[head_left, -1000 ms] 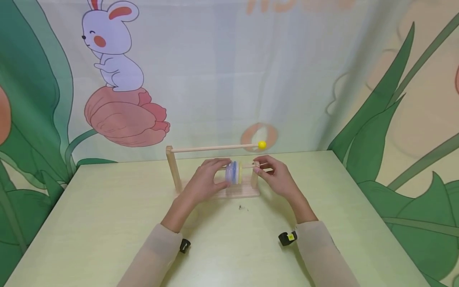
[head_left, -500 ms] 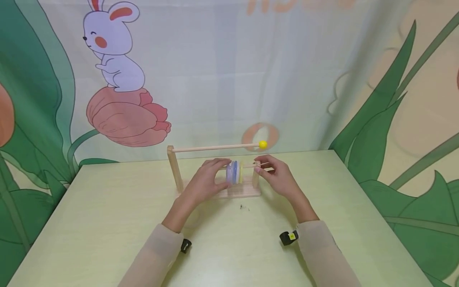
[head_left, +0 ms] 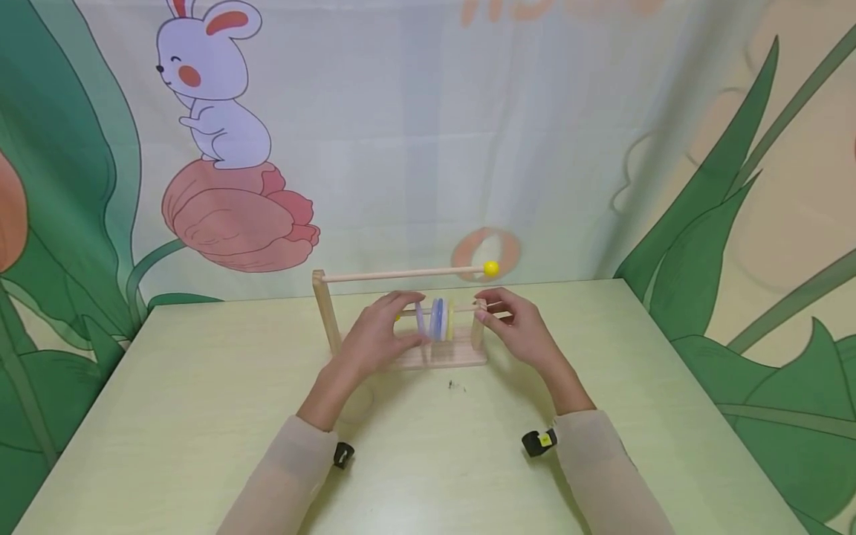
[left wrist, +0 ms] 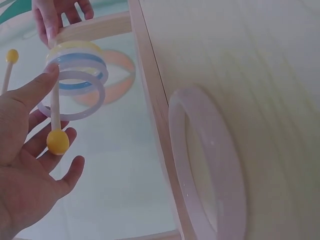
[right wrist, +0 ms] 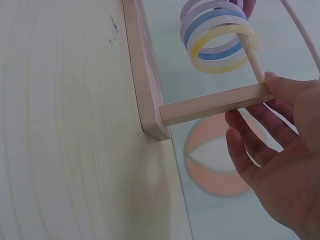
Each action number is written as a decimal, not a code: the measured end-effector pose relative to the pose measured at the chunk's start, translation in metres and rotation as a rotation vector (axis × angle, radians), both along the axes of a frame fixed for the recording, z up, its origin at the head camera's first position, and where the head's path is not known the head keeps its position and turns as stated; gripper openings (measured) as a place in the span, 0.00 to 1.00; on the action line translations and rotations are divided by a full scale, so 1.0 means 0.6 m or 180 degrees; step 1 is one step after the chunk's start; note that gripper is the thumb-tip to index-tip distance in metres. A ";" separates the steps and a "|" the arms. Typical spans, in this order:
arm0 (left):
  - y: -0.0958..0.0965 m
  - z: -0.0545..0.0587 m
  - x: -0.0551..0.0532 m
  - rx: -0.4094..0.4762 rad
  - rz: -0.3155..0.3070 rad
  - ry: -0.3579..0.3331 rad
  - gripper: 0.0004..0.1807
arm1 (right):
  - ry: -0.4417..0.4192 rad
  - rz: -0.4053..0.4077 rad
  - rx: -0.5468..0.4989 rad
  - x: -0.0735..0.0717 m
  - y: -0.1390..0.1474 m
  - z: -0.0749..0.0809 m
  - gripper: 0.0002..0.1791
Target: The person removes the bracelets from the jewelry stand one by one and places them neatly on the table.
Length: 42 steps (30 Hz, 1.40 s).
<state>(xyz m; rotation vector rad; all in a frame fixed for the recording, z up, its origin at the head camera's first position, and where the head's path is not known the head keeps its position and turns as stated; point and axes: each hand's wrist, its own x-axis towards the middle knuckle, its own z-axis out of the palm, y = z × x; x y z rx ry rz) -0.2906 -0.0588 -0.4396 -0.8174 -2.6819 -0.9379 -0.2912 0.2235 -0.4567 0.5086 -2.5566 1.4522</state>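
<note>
A wooden rack has a tall post (head_left: pixel 324 312) on the left, a short post (right wrist: pixel 215 104) on the right and a rod from each. Several bangles hang on the lower rod: yellow (head_left: pixel 451 321), blue (head_left: pixel 438 319) and pale ones. My left hand (head_left: pixel 374 331) pinches a lilac bangle (left wrist: pixel 101 92) between thumb and fingers, around the lower rod and apart from the rest. That rod's yellow ball end (left wrist: pixel 58 142) shows beside my left fingers. My right hand (head_left: pixel 518 331) grips the short post's top, where the lower rod is fixed.
Another pale lilac bangle (left wrist: pixel 220 145) lies on the table (head_left: pixel 200 416) beneath my left wrist. The upper rod (head_left: pixel 401 275), with a yellow ball (head_left: pixel 491 269) at its end, runs above both hands. A printed curtain (head_left: pixel 535 148) hangs behind the table.
My left hand has shifted slightly left with the lilac bangle, opening a gap from the other bangles. The lower rod's yellow ball has come into sight. My right hand stays on the short post.
</note>
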 end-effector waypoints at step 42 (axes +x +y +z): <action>-0.059 0.017 0.009 0.0150 0.0102 0.0062 0.36 | -0.0012 0.0013 -0.0036 0.004 -0.003 0.000 0.17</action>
